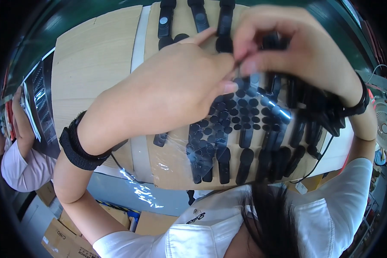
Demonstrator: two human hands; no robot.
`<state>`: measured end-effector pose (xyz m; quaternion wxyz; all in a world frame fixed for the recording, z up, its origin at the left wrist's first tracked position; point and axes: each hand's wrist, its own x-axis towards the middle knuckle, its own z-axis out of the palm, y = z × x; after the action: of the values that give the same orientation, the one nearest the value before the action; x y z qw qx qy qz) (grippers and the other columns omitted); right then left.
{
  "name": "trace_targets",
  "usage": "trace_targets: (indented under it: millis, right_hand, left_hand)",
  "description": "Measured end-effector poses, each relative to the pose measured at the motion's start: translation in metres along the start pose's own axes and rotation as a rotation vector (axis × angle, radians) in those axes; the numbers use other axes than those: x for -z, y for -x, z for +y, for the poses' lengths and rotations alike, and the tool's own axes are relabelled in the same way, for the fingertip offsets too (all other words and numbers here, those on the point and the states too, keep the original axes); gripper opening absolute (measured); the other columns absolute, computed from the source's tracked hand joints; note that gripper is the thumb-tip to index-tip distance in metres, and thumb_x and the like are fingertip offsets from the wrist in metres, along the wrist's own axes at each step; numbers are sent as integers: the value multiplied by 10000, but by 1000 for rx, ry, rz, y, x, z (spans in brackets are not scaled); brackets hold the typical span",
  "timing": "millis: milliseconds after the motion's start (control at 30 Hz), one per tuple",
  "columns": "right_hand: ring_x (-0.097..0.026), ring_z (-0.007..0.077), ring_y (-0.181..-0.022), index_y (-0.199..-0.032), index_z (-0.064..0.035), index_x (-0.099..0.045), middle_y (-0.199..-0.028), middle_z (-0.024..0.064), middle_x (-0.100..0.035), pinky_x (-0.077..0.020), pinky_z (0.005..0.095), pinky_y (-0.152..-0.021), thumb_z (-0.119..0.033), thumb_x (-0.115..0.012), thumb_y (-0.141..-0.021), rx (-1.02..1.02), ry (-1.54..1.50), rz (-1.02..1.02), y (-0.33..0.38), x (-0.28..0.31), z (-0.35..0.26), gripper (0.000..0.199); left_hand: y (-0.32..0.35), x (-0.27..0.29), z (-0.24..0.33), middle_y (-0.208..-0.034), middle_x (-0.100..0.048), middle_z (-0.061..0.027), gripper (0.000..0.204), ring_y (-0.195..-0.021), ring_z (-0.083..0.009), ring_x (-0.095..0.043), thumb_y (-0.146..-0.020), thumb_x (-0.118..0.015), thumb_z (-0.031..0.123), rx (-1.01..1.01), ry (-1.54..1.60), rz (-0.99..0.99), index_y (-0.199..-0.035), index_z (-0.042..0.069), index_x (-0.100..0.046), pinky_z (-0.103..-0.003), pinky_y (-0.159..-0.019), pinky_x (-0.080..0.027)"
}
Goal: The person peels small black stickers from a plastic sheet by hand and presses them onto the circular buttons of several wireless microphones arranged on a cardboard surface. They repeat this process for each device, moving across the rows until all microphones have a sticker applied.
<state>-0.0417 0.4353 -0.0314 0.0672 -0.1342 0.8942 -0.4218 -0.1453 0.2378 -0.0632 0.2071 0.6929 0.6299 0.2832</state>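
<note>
A clear plastic sheet (179, 158) with many small black discs (221, 117) on or under it lies below my hands. My left hand (172, 86) reaches over it from the left, index finger stretched out, thumb and other fingers closed near the sheet's upper end; their grip is partly hidden. Against it, my right hand (290, 47) pinches with thumb and forefinger, slightly blurred; anything between those fingertips is too small to name. Around them, black elongated parts with rounded ends (223, 165) lie in rows, some topped with a grey disc (163, 20).
Brown cardboard (94, 64) covers the table. Black bands circle both my wrists (79, 144), with thin cords trailing off. At the left, another person's arm (23, 124) is beside a dark tray (45, 103). Cardboard boxes (66, 238) stand below; a fan (382, 118) is at the right.
</note>
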Motion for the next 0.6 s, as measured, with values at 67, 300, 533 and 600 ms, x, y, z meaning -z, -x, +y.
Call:
trace_targets:
  millis: [67, 300, 533, 600]
  right_hand:
    - [-582, 121, -757, -848, -3, -647, -813, 30, -602, -459, 249, -711, -32, -774, -726, -95, -103, 13, 7, -7, -9, 179]
    - [-588, 145, -742, -828, 5, -660, -803, 47, -615, -460, 261, -695, -3, -759, -725, 29, -22, 55, 2, -19, -21, 143]
    - [-580, 137, -722, -819, 3, -663, -798, 40, -618, -456, 259, -688, 4, -748, -735, -138, -104, 54, 0, -22, -29, 120]
    - [-577, 128, -720, -813, 5, -659, -793, 35, -615, -454, 256, -683, 2, -741, -744, -126, -90, 0, -2, -21, -30, 107]
  left_hand:
    - [3, 1, 1, -642, -550, -165, 111, -749, -411, -580, -906, -536, 122, 29, 38, 6, -901, 17, -572, -491, -1160, -232]
    - [15, 9, 12, -642, -557, -136, 117, -674, -363, -594, -893, -559, 124, 69, 124, 45, -895, 9, -580, -482, -1171, -212]
    - [22, 11, 17, -615, -538, -108, 120, -595, -320, -575, -859, -616, 96, 68, 72, 140, -815, 2, -556, -474, -1159, -248]
    - [22, 8, 17, -597, -527, -98, 135, -570, -308, -569, -848, -634, 94, 81, 93, 164, -798, 1, -549, -471, -1155, -262]
